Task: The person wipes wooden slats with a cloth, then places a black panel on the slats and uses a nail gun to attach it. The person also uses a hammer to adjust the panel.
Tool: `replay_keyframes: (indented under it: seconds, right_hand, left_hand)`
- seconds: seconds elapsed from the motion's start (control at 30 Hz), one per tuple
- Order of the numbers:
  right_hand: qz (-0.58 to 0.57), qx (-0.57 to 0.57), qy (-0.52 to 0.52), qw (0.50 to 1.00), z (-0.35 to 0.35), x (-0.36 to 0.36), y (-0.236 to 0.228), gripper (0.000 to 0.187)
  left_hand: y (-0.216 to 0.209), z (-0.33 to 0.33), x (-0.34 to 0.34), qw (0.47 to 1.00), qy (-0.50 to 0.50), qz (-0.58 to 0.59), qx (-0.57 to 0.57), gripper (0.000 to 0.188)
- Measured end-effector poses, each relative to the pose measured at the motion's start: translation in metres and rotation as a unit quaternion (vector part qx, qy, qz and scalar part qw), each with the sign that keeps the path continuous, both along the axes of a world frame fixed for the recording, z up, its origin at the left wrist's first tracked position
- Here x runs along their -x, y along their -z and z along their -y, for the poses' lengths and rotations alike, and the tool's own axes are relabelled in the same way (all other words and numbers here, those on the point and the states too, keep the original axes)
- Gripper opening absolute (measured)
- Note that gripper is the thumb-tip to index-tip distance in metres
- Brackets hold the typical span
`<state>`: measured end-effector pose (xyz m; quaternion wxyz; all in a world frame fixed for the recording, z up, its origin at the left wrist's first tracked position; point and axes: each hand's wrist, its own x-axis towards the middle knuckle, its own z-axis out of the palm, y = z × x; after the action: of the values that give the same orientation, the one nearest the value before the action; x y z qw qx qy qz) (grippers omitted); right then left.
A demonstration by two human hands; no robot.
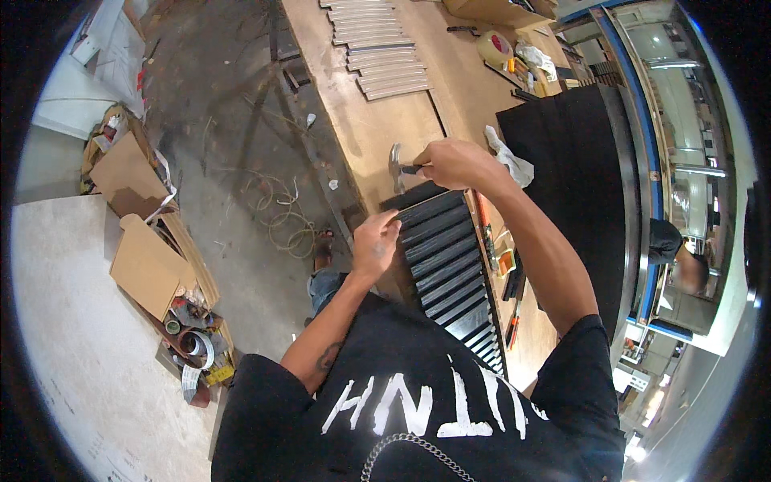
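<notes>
My right hand (pixel 459 165) is closed around the handle of a hammer (pixel 395 163). The metal head is raised above the near end of a bare stretch of workbench. In front of my body lies a black slatted panel (pixel 442 255) with several glossy parallel strips across it. At its far left corner my left hand (pixel 376 243) has thumb and fingers pressed together. What sits between those fingertips is too small to make out. A dark bar (pixel 418 194) runs along the panel's far end, below the hammer.
Rows of pale curved strips (pixel 377 48) lie on the wooden workbench (pixel 353 128). Right of the panel are hand tools (pixel 512 325), a white cloth (pixel 514 161) and a large black sheet (pixel 554 185). Coiled hose (pixel 289 229) and cardboard (pixel 152 265) lie on the left floor side.
</notes>
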<state>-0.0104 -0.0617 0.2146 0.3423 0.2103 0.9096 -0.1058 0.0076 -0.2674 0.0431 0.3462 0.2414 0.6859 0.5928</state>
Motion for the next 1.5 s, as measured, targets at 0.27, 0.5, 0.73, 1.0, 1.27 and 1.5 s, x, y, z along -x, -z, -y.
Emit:
replay_keyframes:
  seconds: [0.27, 0.5, 0.73, 1.0, 1.27, 1.5]
  right_hand:
    - [-0.05, -0.031, 0.031, 0.998, -0.013, -0.018, -0.011, 0.028]
    - [-0.03, -0.089, 0.012, 0.996, -0.03, -0.029, -0.004, 0.023]
    - [0.036, -0.069, 0.028, 0.997, -0.044, -0.033, 0.017, 0.02]
    - [0.008, -0.041, -0.009, 0.999, -0.031, -0.03, 0.008, 0.02]
    - [-0.029, -0.001, 0.038, 0.999, -0.003, -0.022, -0.007, 0.027]
    - [-0.013, -0.034, 0.088, 0.995, -0.036, -0.041, 0.006, 0.025]
  left_hand:
    - [-0.024, -0.039, 0.008, 0.939, 0.141, -0.309, 0.055, 0.032]
    - [-0.022, -0.061, -0.007, 0.937, 0.147, -0.301, 0.097, 0.023]
    - [-0.032, -0.041, 0.001, 0.936, 0.138, -0.304, 0.115, 0.036]
    - [0.001, -0.016, 0.001, 0.975, 0.07, -0.21, 0.024, 0.03]
    - [-0.016, -0.016, -0.001, 0.989, 0.045, -0.135, 0.041, 0.035]
    - [-0.022, -0.029, -0.002, 0.932, 0.126, -0.337, 0.037, 0.032]
